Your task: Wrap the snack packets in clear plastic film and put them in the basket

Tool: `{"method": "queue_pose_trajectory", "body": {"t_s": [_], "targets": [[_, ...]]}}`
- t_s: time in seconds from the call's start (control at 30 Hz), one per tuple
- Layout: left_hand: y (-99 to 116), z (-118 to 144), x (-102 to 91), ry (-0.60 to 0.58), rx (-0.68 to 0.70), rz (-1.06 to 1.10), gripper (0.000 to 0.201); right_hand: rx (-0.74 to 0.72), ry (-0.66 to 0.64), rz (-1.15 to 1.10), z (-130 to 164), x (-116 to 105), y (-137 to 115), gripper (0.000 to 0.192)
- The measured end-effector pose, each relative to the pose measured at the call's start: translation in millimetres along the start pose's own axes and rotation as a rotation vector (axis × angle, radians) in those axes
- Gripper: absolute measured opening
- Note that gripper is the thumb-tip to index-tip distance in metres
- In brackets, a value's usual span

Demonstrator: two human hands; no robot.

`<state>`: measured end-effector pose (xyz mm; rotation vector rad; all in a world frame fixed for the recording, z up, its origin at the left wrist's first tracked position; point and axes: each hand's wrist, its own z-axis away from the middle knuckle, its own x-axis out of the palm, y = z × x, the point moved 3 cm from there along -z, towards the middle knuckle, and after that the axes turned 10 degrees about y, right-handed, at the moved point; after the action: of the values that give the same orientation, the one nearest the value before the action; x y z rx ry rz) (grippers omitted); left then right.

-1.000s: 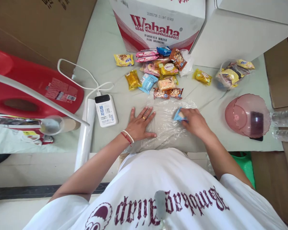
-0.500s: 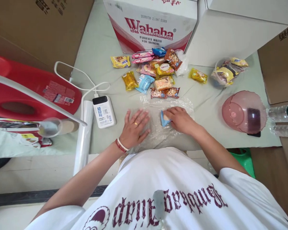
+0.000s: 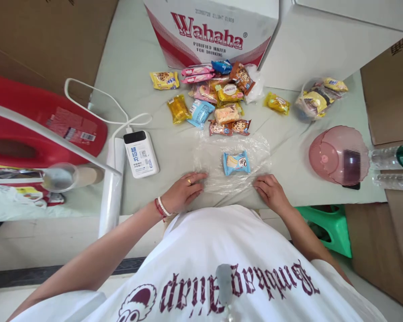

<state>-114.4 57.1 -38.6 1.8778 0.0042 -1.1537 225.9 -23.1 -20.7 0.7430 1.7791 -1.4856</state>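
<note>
A light-blue snack packet (image 3: pixel 237 163) with a wafer picture lies flat on a crumpled sheet of clear plastic film (image 3: pixel 218 181) in front of me. My left hand (image 3: pixel 184 191) rests at the film's left edge, fingers stretched out and thumb apart. At the right edge, the fingers of my right hand (image 3: pixel 272 192) are curled together on the film; their tips are partly hidden. Beyond the film lies a pile of wrapped snacks: a brown cookie packet (image 3: pixel 229 128), a cream-coloured one (image 3: pixel 227 114), a blue one (image 3: pixel 200 113) and several yellow and pink ones.
A white power bank (image 3: pixel 141 154) with a cable and a roll of film (image 3: pixel 112 192) lie left, near a red plastic container (image 3: pixel 70 120). A Wahaba-style water carton (image 3: pixel 215 33) stands behind. To the right are a pink bowl (image 3: pixel 336 154), a tub of snacks (image 3: pixel 317 100) and bottles (image 3: pixel 386 158).
My right hand has let go of the light-blue packet, which now lies on the film. Both hands have drawn back toward me, the right one outward to the film's edge.
</note>
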Motion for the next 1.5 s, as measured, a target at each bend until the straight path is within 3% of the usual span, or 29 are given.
{"method": "queue_pose_trajectory", "body": {"t_s": [0.1, 0.17, 0.27, 0.37, 0.43, 0.5, 0.57, 0.63, 0.7, 0.77, 0.83, 0.93, 1.03, 1.13, 1.27, 1.4, 1.5], "targets": [[0.1, -6.2, -14.3, 0.012, -0.108, 0.113, 0.03, 0.059, -0.087, -0.145, -4.3, -17.6, 0.9, 0.028], [-1.3, -12.9, -23.8, 0.025, -0.198, 0.153, 0.032, 0.167, -0.079, -0.246, -8.3, -35.9, 5.3, 0.025], [-9.0, -32.7, -32.6, 0.084, -0.326, 0.136, 0.037, 0.344, 0.069, -0.328, -24.2, -57.0, 20.8, 0.026], [-21.8, -60.9, -33.1, 0.184, -0.456, 0.048, 0.036, 0.428, 0.217, -0.331, -53.3, -57.0, 40.9, 0.029], [-26.9, -75.5, -33.9, 0.327, -0.54, -0.049, 0.03, 0.486, 0.251, -0.252, -72.7, -48.6, 53.9, 0.028], [-21.8, -79.2, -38.1, 0.546, -0.574, -0.162, 0.023, 0.519, 0.203, -0.082, -87.0, -41.0, 62.4, 0.026], [-4.7, -70.6, -43.0, 0.767, -0.539, -0.263, 0.022, 0.468, 0.169, 0.14, -96.9, -41.8, 62.4, 0.025], [20.0, -56.8, -44.6, 0.885, -0.455, -0.329, 0.023, 0.35, 0.222, 0.309, -106.3, -50.7, 52.2, 0.028], [45.6, -49.7, -39.8, 0.829, -0.327, -0.352, 0.024, 0.209, 0.284, 0.346, -119.8, -59.2, 33.2, 0.031], [66.3, -56.7, -26.3, 0.597, -0.161, -0.339, 0.03, 0.046, 0.213, 0.283, -139.8, -56.1, 9.1, 0.032], [77.7, -74.3, -6.6, 0.323, -0.029, -0.325, 0.04, -0.12, 0.035, 0.221, -162.4, -38.7, -15.3, 0.032], [77.1, -104.1, 21.0, 0.079, 0.004, -0.378, 0.047, -0.226, -0.186, 0.302, -192.8, -0.5, -38.6, 0.038], [69.3, -118.3, 40.0, -0.062, -0.032, -0.465, 0.048, -0.192, -0.235, 0.447, -215.6, 27.3, -43.0, 0.048], [66.0, -115.1, 47.8, -0.111, -0.049, -0.511, 0.05, -0.176, -0.226, 0.472, -229.1, 32.7, -40.9, 0.045], [64.6, -106.8, 49.5, -0.087, -0.068, -0.502, 0.052, -0.263, -0.197, 0.418, -226.2, 9.3, -46.6, 0.019], [61.6, -103.8, 53.1, -0.037, -0.044, -0.481, 0.053, -0.488, -0.109, 0.368, -181.5, -20.6, -57.9, 0.023], [54.8, -101.6, 58.2, -0.006, -0.032, -0.431, 0.051, -0.495, -0.192, 0.372, -131.1, -19.8, -49.4, 0.028]]}}
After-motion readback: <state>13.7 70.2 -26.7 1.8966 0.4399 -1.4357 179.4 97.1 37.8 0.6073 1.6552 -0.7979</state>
